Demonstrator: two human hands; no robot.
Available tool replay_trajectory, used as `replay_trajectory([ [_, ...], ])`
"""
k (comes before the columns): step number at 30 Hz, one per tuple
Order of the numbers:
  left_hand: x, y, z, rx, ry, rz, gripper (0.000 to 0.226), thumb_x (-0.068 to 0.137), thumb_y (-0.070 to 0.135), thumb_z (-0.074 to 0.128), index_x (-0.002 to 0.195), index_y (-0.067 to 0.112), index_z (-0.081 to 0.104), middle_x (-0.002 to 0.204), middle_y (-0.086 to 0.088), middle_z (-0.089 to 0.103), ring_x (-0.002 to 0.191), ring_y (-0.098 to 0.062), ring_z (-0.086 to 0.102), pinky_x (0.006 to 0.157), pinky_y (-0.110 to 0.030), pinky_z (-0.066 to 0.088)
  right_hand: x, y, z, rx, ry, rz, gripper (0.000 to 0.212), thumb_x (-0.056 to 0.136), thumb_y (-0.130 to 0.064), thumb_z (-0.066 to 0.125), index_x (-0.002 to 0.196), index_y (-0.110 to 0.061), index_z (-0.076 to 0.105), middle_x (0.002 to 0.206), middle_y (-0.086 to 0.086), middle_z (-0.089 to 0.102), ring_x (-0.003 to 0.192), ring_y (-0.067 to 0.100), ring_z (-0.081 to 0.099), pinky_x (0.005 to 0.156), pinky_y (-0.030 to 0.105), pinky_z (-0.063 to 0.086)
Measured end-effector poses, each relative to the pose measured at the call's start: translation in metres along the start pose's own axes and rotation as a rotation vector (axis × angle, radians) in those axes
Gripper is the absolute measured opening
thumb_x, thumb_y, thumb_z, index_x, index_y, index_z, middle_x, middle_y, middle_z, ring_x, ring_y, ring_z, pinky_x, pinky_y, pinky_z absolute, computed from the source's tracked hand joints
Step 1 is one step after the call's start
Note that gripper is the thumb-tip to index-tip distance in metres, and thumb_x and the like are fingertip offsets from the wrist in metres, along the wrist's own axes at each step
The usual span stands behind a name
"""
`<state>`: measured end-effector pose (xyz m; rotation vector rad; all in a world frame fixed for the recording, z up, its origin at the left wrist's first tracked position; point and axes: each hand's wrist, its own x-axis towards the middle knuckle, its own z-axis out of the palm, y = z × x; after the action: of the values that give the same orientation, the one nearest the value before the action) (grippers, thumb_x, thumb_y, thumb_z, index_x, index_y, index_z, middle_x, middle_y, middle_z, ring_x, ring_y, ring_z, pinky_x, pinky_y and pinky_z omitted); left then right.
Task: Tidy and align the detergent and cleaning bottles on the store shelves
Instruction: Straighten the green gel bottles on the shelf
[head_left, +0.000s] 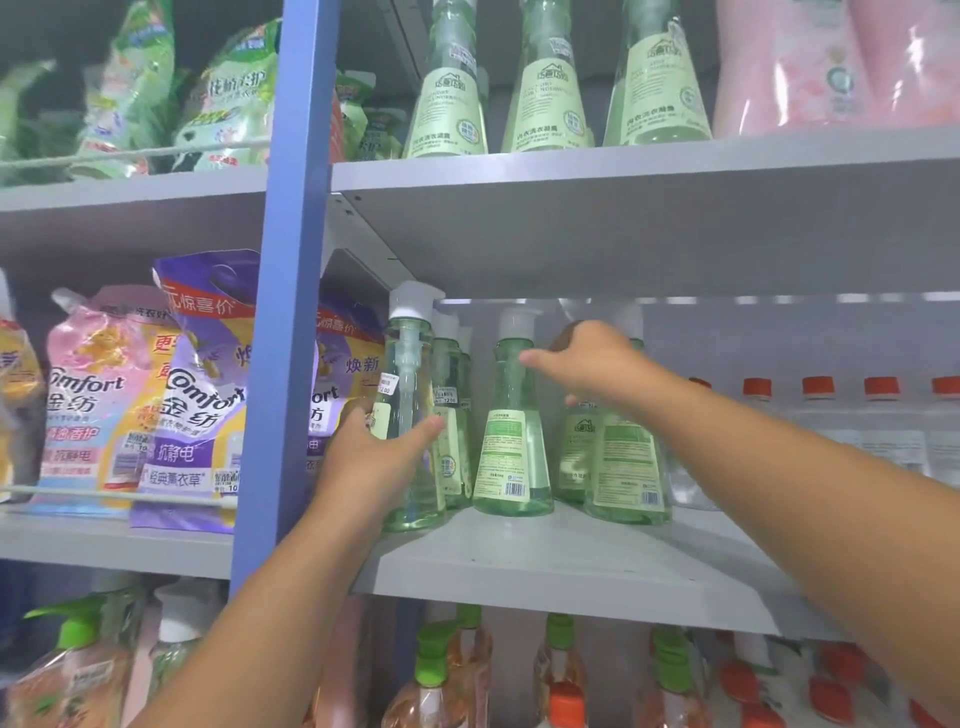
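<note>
A shop's laundry aisle: grey shelves (571, 171) on a blue upright (291, 291), rows of identical green pump bottles (511, 431) bearing price stickers (387, 383), Comfort softener pouches (202, 395) behind a rail.

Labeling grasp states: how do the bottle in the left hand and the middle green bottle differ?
The left-hand bottle stands at the shelf's front edge, gripped by the left hand; the middle bottle sits further back, ungripped. The left-hand bottle shows its side; the middle bottle shows its barcode label. Both are green, with white pumps.
</note>
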<state>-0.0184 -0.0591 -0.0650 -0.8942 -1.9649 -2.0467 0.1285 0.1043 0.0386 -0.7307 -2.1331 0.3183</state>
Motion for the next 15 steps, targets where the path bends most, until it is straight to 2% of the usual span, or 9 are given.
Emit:
replay_trajectory([
  [2, 0.001, 0.000, 0.000, 0.001, -0.004, 0.004, 0.096, 0.079, 0.058, 0.080, 0.156, 0.028, 0.032, 0.159, -0.001, 0.041, 0.141, -0.028, 0.044, 0.100, -0.043, 0.041, 0.008, -0.010, 0.022, -0.076, -0.118, 0.099, 0.063, 0.084, -0.076, 0.062, 0.082, -0.014, 0.049, 0.074, 0.002, 0.063, 0.065, 0.016, 0.060, 0.050, 0.028, 0.037],
  [4, 0.000, -0.001, 0.000, 0.015, -0.012, 0.007, 0.097, 0.079, 0.060, 0.079, 0.157, 0.029, 0.030, 0.160, -0.001, 0.040, 0.142, -0.028, 0.043, 0.104, -0.045, 0.041, 0.016, -0.012, 0.040, -0.050, -0.081, 0.137, 0.070, 0.079, -0.079, 0.065, 0.087, -0.010, 0.052, 0.074, 0.001, 0.060, 0.059, 0.015, 0.055, 0.048, 0.028, 0.038],
  [7, -0.001, -0.001, 0.001, 0.064, -0.034, 0.014, 0.095, 0.083, 0.064, 0.072, 0.158, 0.029, 0.026, 0.160, 0.001, 0.039, 0.142, -0.028, 0.042, 0.106, -0.047, 0.041, 0.022, -0.008, 0.056, 0.097, -0.014, 0.166, 0.078, 0.076, -0.073, 0.074, 0.110, -0.005, 0.057, 0.098, 0.006, 0.068, 0.075, 0.021, 0.064, 0.056, 0.029, 0.048],
  [11, 0.002, -0.002, 0.002, 0.019, -0.034, -0.017, 0.069, 0.088, 0.047, 0.058, 0.152, 0.035, 0.034, 0.150, 0.005, 0.047, 0.116, -0.022, 0.045, 0.093, -0.043, 0.038, 0.023, 0.007, 0.046, 0.235, -0.049, 0.153, 0.063, 0.081, -0.061, 0.075, 0.116, -0.012, 0.058, 0.095, -0.001, 0.064, 0.075, 0.010, 0.055, 0.052, 0.024, 0.038],
  [13, 0.003, -0.003, 0.003, 0.003, -0.044, -0.029, 0.066, 0.087, 0.042, 0.057, 0.150, 0.036, 0.037, 0.141, 0.007, 0.050, 0.115, -0.024, 0.046, 0.090, -0.041, 0.037, 0.020, 0.013, 0.043, 0.282, -0.108, 0.159, 0.062, 0.085, -0.058, 0.068, 0.122, -0.010, 0.057, 0.106, 0.000, 0.063, 0.083, 0.012, 0.055, 0.064, 0.027, 0.041],
  [15, 0.002, -0.002, 0.003, -0.025, -0.042, -0.034, 0.065, 0.087, 0.039, 0.059, 0.149, 0.037, 0.039, 0.117, 0.015, 0.051, 0.105, -0.022, 0.049, 0.087, -0.038, 0.037, 0.014, 0.010, 0.048, 0.311, -0.149, 0.155, 0.081, 0.082, -0.067, 0.069, 0.134, -0.007, 0.054, 0.120, 0.002, 0.059, 0.103, 0.023, 0.060, 0.080, 0.032, 0.042],
])
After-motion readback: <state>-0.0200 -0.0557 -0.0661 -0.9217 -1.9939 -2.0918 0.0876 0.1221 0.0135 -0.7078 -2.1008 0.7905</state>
